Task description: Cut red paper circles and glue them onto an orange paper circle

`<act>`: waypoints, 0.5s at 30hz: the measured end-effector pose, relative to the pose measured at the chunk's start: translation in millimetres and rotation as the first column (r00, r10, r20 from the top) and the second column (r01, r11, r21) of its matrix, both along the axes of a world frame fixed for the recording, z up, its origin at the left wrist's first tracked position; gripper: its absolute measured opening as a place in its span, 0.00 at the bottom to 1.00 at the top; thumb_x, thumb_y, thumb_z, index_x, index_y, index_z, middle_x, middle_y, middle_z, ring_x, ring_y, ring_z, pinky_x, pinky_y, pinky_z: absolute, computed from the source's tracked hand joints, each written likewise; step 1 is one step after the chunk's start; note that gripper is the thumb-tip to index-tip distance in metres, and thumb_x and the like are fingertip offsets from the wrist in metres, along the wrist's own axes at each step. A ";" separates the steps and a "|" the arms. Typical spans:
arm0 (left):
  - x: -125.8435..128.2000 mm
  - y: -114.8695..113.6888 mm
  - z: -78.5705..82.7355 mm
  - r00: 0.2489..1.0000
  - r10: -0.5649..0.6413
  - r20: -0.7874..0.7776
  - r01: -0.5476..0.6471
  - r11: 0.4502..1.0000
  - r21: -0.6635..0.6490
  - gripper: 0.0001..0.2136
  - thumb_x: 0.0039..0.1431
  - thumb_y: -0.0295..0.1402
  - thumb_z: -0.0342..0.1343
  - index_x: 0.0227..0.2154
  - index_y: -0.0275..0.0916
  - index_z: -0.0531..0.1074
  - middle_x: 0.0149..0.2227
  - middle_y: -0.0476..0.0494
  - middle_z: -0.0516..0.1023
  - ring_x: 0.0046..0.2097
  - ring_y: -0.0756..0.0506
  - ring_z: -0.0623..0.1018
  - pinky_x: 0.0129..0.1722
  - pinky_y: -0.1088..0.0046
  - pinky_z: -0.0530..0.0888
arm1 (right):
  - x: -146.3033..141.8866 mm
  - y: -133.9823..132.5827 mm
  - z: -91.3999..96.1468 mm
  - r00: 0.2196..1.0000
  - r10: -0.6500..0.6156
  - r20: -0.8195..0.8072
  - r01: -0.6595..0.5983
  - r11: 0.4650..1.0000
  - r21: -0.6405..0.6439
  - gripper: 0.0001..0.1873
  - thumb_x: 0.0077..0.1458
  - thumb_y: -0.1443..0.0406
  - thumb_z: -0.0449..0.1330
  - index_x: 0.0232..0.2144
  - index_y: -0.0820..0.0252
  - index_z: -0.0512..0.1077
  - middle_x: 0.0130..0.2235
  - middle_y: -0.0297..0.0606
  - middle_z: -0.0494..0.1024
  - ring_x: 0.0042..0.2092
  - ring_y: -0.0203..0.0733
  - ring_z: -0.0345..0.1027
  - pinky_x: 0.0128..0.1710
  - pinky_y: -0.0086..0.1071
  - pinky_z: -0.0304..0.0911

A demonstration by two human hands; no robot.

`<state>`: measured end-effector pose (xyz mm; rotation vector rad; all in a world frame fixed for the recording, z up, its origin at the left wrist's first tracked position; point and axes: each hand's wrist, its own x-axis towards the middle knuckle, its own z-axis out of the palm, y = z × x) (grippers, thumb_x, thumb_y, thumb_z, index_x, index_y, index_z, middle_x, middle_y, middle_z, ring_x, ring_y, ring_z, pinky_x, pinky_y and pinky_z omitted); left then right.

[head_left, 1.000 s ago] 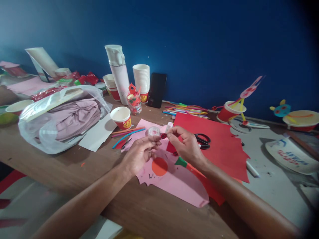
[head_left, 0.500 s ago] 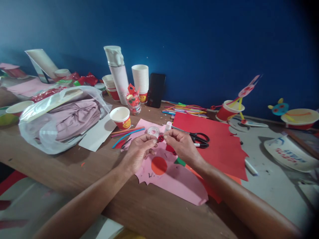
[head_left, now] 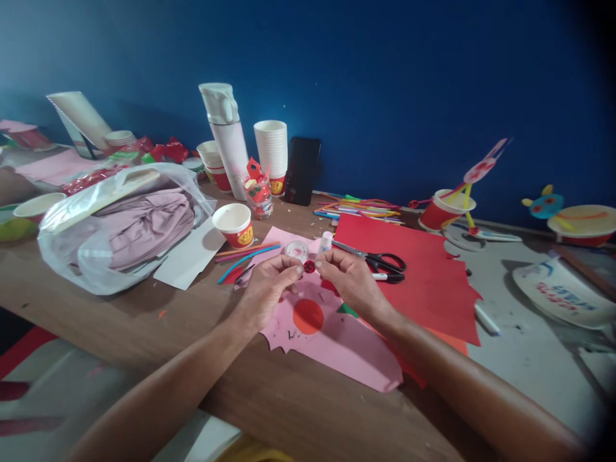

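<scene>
Between my fingertips is a small round red piece with black markings [head_left: 308, 266]. My left hand [head_left: 274, 282] pinches its left edge with thumb and forefinger, and my right hand [head_left: 347, 277] pinches it from the right. Below them lies pink paper [head_left: 346, 356] with ragged edges, bearing an orange-red paper circle [head_left: 308, 316] and some black marks. Just beyond my fingers are a round clear-and-white container [head_left: 296, 249] and a glue stick [head_left: 326, 242]. Black-handled scissors [head_left: 385, 262] rest on red paper [head_left: 418, 269] beside my right hand.
A paper cup [head_left: 233, 224], a white bottle [head_left: 226, 144], stacked cups [head_left: 271, 154] and a phone [head_left: 303, 172] stand toward the blue wall. Coloured pipe cleaners [head_left: 359, 210] lie behind the red paper. A plastic bag with pinkish cloth [head_left: 144, 221] sits left; a decorated cup [head_left: 445, 210] is right.
The view has tilted slightly, so the table's things sit a little higher in the picture. Both hands keep their pinch on the red piece, which has barely moved.
</scene>
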<state>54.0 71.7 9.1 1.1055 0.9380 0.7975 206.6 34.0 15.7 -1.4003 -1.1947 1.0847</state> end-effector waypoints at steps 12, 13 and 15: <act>1.6 -2.0 4.4 0.998 -0.018 -0.057 0.018 1.000 -0.006 0.06 0.44 0.33 0.59 0.24 0.35 0.70 0.22 0.52 0.69 0.21 0.55 0.68 0.19 0.80 0.59 | 3.0 0.2 -3.5 0.998 0.051 0.029 -0.052 0.998 0.023 0.09 0.52 0.62 0.54 0.23 0.60 0.62 0.21 0.25 0.58 0.21 0.28 0.49 0.19 0.24 0.46; 1.5 -2.0 4.4 0.998 -0.023 -0.063 0.022 1.000 -0.008 0.06 0.44 0.32 0.58 0.24 0.35 0.70 0.22 0.52 0.69 0.21 0.55 0.68 0.19 0.80 0.58 | 3.5 0.2 -3.2 0.997 0.058 0.049 -0.060 0.998 0.031 0.09 0.52 0.63 0.54 0.23 0.60 0.62 0.21 0.25 0.59 0.21 0.28 0.49 0.20 0.24 0.47; 1.3 -1.7 4.0 0.997 -0.032 -0.073 0.031 0.999 -0.012 0.05 0.44 0.32 0.58 0.23 0.35 0.70 0.22 0.52 0.69 0.21 0.55 0.68 0.19 0.80 0.58 | 4.8 0.3 -2.1 0.992 0.068 0.103 -0.073 0.996 0.043 0.09 0.52 0.63 0.54 0.23 0.60 0.63 0.21 0.26 0.60 0.21 0.29 0.51 0.20 0.24 0.48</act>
